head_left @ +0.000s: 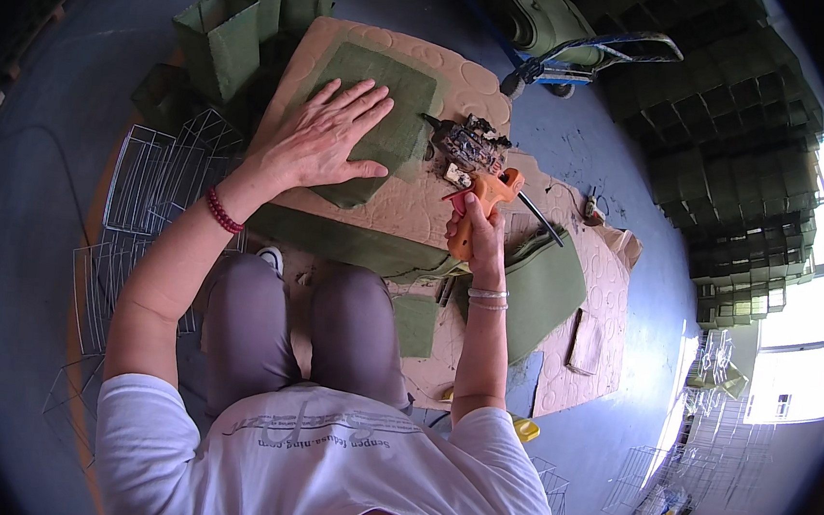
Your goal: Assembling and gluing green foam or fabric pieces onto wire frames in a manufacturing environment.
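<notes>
- Spreads the fingers (373, 111) of the left hand (316, 143) open and flat on a green fabric piece (400, 140), with the thumb out to the right
- Closes the right hand (478, 229) around the handle of an orange tool (510, 184) shaped like a glue gun, close to its red trigger; shows a dark rod (541, 219) slanting out on its right side
- Has a charred, crusted block (474, 148) between tool and fabric, dark tip at the fabric's right edge — cannot tell if joined to the tool or lying apart
- Wears red beads (225, 212) on the left wrist and pale bands (488, 297) on the right
- Lies, in the fabric's case, on a cardboard sheet (470, 73) marked with rings, in front of the knees (354, 321)
- Drapes a long green strip (346, 241) along the near edge, with a larger green sheet (539, 301) beyond the right wrist
- Keeps wire frames (142, 178) to the left, open green bags (221, 44) standing past them
- Includes, farther off, a blue trolley (583, 53) bearing green fabric — and tall stacks of dark green boxes (731, 137) along the right, near a bright window (795, 375)
</notes>
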`<state>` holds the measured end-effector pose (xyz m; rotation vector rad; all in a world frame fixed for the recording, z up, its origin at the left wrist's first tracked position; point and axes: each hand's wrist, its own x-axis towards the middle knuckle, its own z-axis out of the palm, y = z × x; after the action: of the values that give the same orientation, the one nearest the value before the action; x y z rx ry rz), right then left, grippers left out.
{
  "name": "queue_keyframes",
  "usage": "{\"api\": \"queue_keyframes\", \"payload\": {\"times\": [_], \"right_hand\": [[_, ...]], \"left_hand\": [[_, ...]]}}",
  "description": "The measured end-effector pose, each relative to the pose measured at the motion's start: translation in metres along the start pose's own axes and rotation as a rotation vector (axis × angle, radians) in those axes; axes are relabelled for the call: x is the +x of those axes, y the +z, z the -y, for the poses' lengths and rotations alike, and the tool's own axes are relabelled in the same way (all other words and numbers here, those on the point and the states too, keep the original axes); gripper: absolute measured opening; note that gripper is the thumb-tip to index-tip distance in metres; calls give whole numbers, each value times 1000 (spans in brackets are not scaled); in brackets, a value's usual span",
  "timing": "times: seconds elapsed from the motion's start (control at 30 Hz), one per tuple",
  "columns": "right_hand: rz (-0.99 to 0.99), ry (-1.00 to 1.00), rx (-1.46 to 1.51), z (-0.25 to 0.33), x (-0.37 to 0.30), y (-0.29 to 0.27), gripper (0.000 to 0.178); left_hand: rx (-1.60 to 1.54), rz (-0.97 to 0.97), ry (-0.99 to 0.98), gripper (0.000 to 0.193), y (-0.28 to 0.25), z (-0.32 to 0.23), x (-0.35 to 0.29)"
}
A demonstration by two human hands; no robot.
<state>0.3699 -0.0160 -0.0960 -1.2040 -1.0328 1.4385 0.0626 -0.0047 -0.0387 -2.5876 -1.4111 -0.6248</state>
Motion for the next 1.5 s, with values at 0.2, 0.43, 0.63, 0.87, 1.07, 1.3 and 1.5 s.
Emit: {"api": "queue_keyframes", "payload": {"times": [0.2,0.43,0.63,0.87,1.07,1.3,1.5], "right_hand": [[3,-25,-1,7,16,1,27],[10,-36,-2,14,35,4,26],[31,-39,18,20,47,7,27],[44,-44,-17,20,44,7,26],[73,6,-33,19,26,2,26],[125,69,-39,9,-3,-10,25],[120,74,-9,6,-4,-10,26]], "left_hand": [[-11,-5,1,90,1,-1,0],[-15,-4,3,91,-1,-1,0],[-3,-27,11,91,4,0,0],[4,-20,-4,91,3,0,1],[9,-9,-9,91,4,3,3],[16,4,-18,92,4,4,4],[40,38,-20,91,2,2,2]]}}
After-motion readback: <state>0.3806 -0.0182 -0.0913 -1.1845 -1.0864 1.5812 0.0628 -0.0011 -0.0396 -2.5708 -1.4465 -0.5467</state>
